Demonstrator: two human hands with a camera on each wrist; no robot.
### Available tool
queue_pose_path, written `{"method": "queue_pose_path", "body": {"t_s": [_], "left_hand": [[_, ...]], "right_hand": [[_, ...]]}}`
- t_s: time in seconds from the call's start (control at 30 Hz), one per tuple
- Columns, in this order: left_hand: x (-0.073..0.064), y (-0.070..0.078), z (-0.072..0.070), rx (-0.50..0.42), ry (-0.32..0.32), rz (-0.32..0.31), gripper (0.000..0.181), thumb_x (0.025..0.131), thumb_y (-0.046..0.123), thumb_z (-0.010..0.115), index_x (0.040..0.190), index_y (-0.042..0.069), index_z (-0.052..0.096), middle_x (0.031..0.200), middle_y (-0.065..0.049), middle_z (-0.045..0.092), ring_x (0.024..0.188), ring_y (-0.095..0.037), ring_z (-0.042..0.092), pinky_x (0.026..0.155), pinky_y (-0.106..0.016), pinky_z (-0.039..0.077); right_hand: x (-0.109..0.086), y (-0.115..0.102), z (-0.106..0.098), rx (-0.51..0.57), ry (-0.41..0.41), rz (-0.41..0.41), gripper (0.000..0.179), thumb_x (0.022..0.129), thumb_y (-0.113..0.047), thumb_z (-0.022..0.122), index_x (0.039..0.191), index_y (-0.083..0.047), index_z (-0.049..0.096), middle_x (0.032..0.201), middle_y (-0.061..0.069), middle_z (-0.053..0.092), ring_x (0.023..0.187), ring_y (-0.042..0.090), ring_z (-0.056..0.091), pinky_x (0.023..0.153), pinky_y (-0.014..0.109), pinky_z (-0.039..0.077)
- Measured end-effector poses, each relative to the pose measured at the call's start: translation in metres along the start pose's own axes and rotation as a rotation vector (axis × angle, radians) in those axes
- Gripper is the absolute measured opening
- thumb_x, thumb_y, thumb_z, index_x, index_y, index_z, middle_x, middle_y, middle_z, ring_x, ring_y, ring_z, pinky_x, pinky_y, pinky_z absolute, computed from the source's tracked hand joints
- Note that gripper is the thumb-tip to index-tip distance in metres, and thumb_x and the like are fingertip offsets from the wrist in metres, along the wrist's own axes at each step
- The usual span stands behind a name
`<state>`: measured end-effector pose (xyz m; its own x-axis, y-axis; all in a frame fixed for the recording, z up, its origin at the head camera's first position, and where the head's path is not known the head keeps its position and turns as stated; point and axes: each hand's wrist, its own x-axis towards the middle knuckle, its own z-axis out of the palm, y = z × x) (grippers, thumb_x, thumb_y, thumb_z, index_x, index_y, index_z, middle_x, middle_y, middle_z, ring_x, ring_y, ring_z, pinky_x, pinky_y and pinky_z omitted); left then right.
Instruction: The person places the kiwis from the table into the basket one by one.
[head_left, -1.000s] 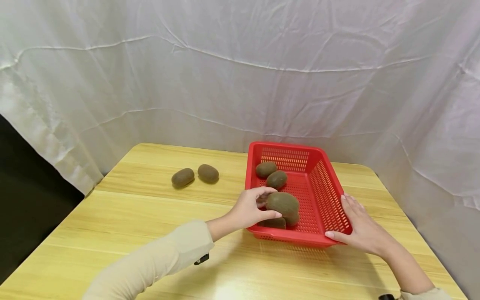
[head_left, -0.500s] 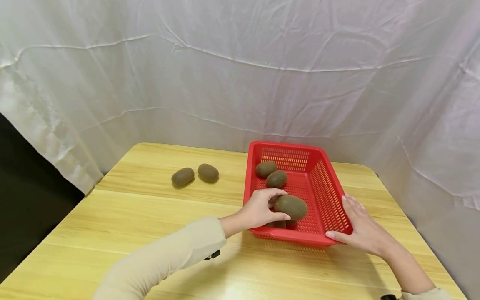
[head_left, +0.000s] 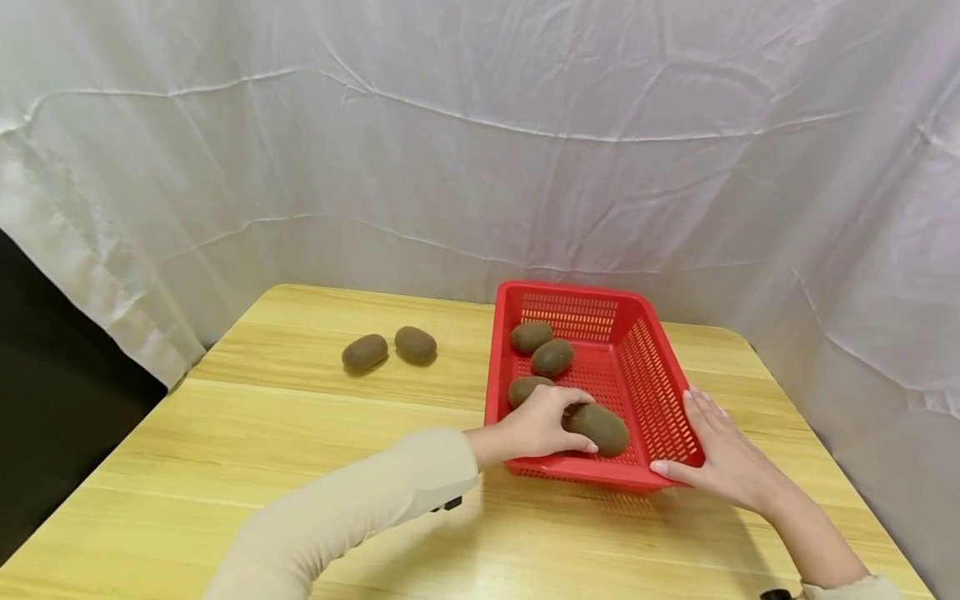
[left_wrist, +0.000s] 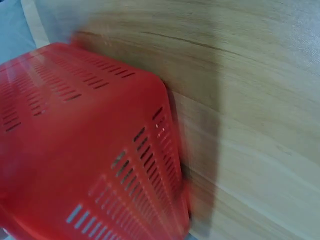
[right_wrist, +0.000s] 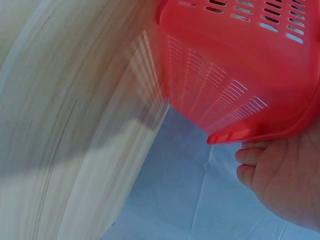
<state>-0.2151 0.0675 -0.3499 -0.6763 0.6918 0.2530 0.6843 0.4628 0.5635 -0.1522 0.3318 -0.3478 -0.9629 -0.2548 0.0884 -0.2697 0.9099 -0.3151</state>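
My left hand [head_left: 543,421] reaches over the left side of the red plastic basket [head_left: 577,473] and grips a brown kiwi [head_left: 600,429] between thumb and fingers, low near the basket's front. Another kiwi [head_left: 529,389] lies just behind that hand, partly covered by it. Farther back in the basket rest two more kiwis, one [head_left: 531,337] in the far left corner and one [head_left: 552,357] beside it. At the front right corner, my right hand [head_left: 731,458] holds the basket rim, thumb on the front edge. Only basket wall [left_wrist: 100,135] shows in the left wrist view, without the hand.
Two kiwis, one [head_left: 365,353] left of the other [head_left: 416,345], lie on the wooden table [head_left: 300,433] left of the basket. Behind the table hangs a pale curtain [head_left: 480,167], which also runs along the right side.
My left hand has carried its kiwi rightward and slightly toward the front inside the basket, uncovering another kiwi behind it. The right hand stays on the rim.
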Motion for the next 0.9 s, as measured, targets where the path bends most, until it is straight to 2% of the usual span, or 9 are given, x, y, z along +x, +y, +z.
{"method": "queue_pose_path", "body": {"t_s": [0.2,0.4,0.6,0.7,0.9], "left_hand": [[0.0045,0.0052,0.0076,0.049,-0.066,-0.005,0.050,0.080,0.031,0.073,0.120,0.005,0.060,0.117,-0.003,0.065,0.109,-0.007,0.059,0.090,-0.013,0.046],[0.0083,0.0099,0.0097,0.076,-0.110,-0.005,0.047,0.079,0.030,0.074,0.117,0.006,0.062,0.115,-0.002,0.066,0.108,-0.008,0.060,0.088,-0.012,0.046],[0.0101,0.0106,0.0106,0.013,-0.140,-0.058,0.042,0.080,0.025,0.073,0.116,0.005,0.062,0.110,-0.004,0.068,0.099,-0.007,0.062,0.080,-0.011,0.048],[0.0098,0.0093,0.0105,-0.025,-0.144,-0.076,0.039,0.082,0.023,0.071,0.115,0.005,0.062,0.109,-0.005,0.068,0.098,-0.008,0.063,0.078,-0.011,0.048],[0.0052,0.0037,0.0010,-0.020,-0.096,-0.051,0.037,0.083,0.024,0.070,0.115,0.007,0.063,0.111,-0.004,0.068,0.101,-0.009,0.063,0.082,-0.012,0.049]], "right_hand": [[-0.0004,0.0008,0.0004,0.014,-0.003,0.006,0.105,0.079,-0.049,0.065,0.145,0.010,0.007,0.150,0.032,0.011,0.138,0.048,0.011,0.118,0.034,-0.009],[-0.0015,0.0016,0.0003,0.026,-0.009,0.017,0.106,0.080,-0.049,0.065,0.146,0.008,0.005,0.151,0.030,0.007,0.139,0.046,0.009,0.118,0.039,-0.008],[-0.0008,0.0011,0.0006,0.042,-0.016,0.024,0.105,0.080,-0.049,0.065,0.146,0.007,0.005,0.151,0.030,0.007,0.139,0.046,0.008,0.118,0.047,-0.004],[-0.0006,0.0011,0.0010,0.049,-0.018,0.022,0.105,0.080,-0.049,0.065,0.146,0.007,0.005,0.151,0.030,0.007,0.139,0.046,0.008,0.118,0.045,-0.006],[0.0003,0.0017,0.0008,0.040,-0.019,0.007,0.104,0.081,-0.048,0.064,0.146,0.008,0.005,0.151,0.031,0.008,0.138,0.048,0.009,0.118,0.039,-0.009]]}}
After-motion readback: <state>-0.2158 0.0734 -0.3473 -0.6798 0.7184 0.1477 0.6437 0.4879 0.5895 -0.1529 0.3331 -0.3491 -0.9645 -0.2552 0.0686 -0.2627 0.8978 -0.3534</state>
